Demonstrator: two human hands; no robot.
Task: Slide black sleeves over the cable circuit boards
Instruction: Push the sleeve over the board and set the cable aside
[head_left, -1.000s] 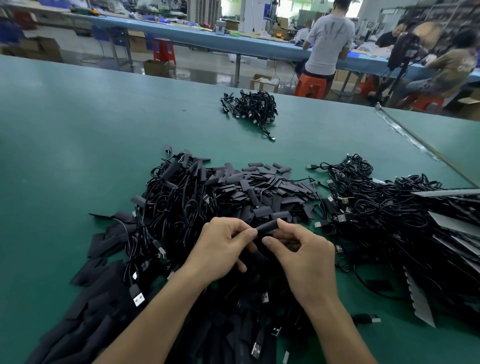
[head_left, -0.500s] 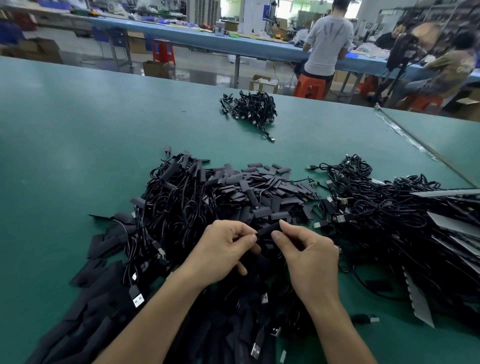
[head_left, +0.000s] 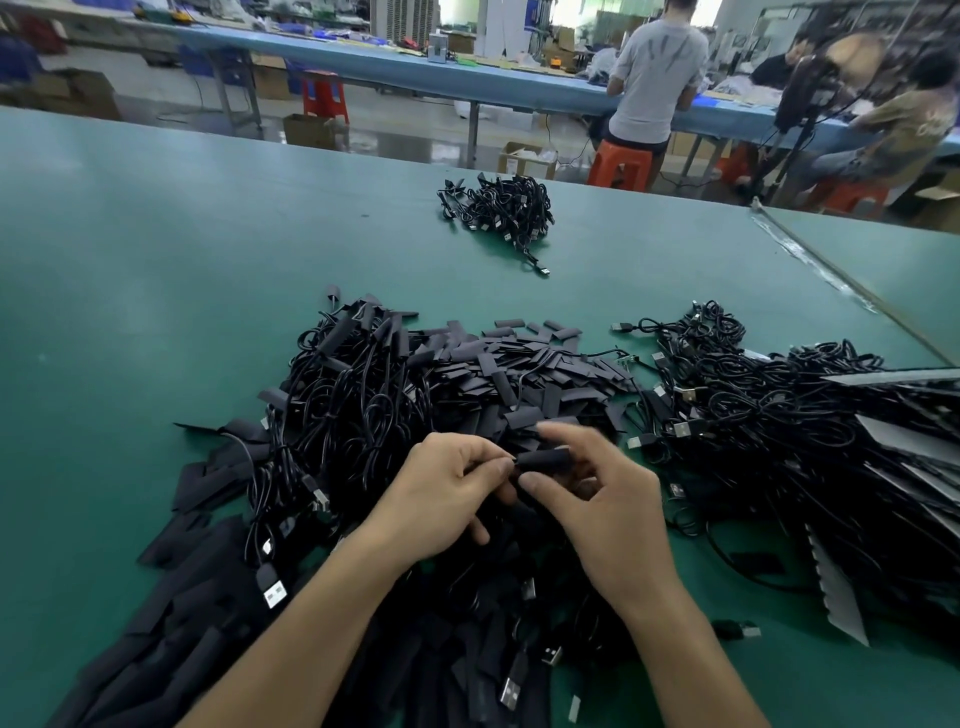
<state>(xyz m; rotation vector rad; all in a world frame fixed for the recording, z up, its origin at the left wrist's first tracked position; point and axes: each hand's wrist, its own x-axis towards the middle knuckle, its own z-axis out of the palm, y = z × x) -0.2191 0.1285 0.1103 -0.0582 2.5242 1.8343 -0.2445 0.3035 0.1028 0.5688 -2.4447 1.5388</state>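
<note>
Left hand (head_left: 447, 499) and right hand (head_left: 618, 514) pinch a black sleeve (head_left: 543, 460).

My left hand (head_left: 441, 493) curls over the cable end it pinches, hiding it. The black sleeve (head_left: 543, 458) held by my right hand (head_left: 613, 514) covers its inside, so I can't tell if a circuit board is in there. My right fingers (head_left: 571, 431) are blurred. My forearms hide part of the pile (head_left: 467, 649). The cable heap (head_left: 779, 441) runs off the right edge.
</note>
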